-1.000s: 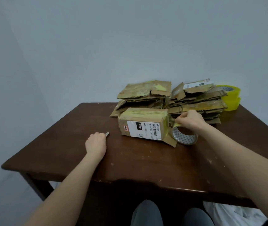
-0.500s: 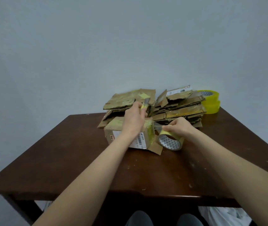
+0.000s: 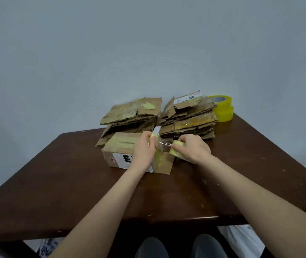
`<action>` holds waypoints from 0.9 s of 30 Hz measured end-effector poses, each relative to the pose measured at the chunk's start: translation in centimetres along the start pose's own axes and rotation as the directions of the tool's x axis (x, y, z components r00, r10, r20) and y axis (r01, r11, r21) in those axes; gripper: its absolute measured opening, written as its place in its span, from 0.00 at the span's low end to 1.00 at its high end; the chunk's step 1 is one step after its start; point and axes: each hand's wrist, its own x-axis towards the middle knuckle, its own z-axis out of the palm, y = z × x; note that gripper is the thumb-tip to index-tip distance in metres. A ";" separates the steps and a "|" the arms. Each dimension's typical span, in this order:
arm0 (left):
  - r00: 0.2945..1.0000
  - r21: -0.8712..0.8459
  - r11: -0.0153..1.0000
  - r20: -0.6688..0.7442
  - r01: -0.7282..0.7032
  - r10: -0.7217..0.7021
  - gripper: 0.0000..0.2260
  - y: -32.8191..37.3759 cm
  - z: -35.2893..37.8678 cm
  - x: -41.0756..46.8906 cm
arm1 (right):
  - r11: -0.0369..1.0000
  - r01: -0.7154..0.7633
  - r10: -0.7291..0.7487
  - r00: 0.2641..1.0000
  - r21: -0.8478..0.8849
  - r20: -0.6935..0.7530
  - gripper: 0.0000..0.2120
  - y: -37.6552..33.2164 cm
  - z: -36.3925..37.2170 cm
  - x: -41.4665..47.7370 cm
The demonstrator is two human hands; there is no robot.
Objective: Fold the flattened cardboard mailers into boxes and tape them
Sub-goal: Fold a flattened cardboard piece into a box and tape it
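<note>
- Our right hand [image 3: 193, 149] curls round the tape roll [image 3: 174, 153], and our left hand [image 3: 144, 149] grips a small flat tool [image 3: 156, 130].
- Between them stretches a clear tape strip [image 3: 164, 144].
- Under our left hand sits the folded box [image 3: 122, 146].
- Behind it lie flattened mailers [image 3: 133, 116] on the table [image 3: 74, 174].

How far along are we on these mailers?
Done: one box stands folded, yellow tape along its top. In hand: left hand holds a cutter at the strip stretched from the right hand's tape roll. Left: the left stack and right stack of flat mailers.
</note>
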 end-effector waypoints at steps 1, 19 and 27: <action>1.000 0.010 1.000 -0.002 -0.001 0.001 0.05 0.0 0.0 0.0 | 1.000 -0.006 0.006 1.000 -0.013 -0.007 0.16 0.0 0.0 -0.2; 0.998 0.081 0.995 0.038 -0.054 0.051 0.09 0.9 0.1 -0.8 | 0.996 -0.065 0.068 0.997 0.056 -0.043 0.10 0.5 -0.5 -0.9; 0.998 0.262 0.963 0.041 -0.057 0.048 0.09 0.8 0.0 -1.3 | 0.991 -0.105 0.113 0.990 0.088 -0.086 0.08 -0.1 -0.1 -1.0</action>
